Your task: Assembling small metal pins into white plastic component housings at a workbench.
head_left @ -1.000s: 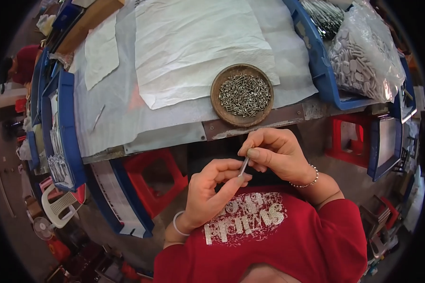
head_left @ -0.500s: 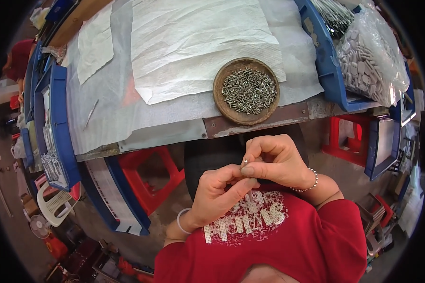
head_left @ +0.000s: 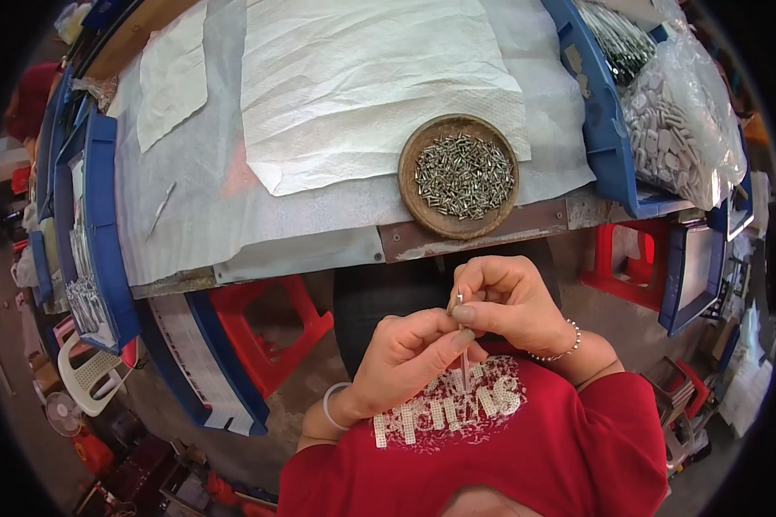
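Observation:
In front of my chest both hands meet, fingertips touching. My right hand is closed in a pinch on a small shiny metal pin, whose end shows above the thumb. Just below and to the left, my left hand is closed on a thin pale stick-like piece that hangs down past the thumb; its upper end is hidden by the fingers. Beyond the hands, a round wooden bowl full of small metal pins stands at the bench's near edge.
White paper covers the bench, with one thin piece lying at left. A blue bin at right holds thin rods and a clear bag of whitish flat parts. A blue tray stands left; a red stool is below.
The view has shifted slightly, so the bench and bowl sit a little differently in it. Both hands stay together in much the same pinch, with the thin piece below the left thumb showing more.

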The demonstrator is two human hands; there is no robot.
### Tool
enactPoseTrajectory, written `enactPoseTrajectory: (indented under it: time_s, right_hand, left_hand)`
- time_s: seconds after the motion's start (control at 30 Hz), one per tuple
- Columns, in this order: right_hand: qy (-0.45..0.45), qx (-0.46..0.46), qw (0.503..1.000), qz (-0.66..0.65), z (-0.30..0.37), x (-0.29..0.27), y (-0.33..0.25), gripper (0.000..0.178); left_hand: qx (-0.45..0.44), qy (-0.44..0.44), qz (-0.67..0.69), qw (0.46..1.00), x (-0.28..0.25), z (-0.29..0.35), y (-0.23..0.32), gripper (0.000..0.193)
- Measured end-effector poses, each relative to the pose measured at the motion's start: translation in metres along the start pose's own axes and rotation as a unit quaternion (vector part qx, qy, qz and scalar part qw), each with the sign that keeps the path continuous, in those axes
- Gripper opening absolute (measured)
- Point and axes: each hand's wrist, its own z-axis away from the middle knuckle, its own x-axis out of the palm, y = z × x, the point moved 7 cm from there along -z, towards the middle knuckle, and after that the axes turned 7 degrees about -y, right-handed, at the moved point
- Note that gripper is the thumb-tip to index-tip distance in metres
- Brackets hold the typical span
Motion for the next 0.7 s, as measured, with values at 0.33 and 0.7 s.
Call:
enactPoseTrajectory:
  time_s: [0.33,0.7]
  right_hand:
    - [0.043,0.027,0.999,0.002,-0.009,0.005,-0.011,0.01]
    - [0.035,0.01,0.998,0.048,-0.028,0.017,-0.025,0.01]
  left_hand:
    - [-0.008,-0.022,0.122,0.992,-0.002,-0.004,0.003,0.02]
    - [0.037,-0.011,0.08,0.996,-0.016,-0.002,0.023,0.021]
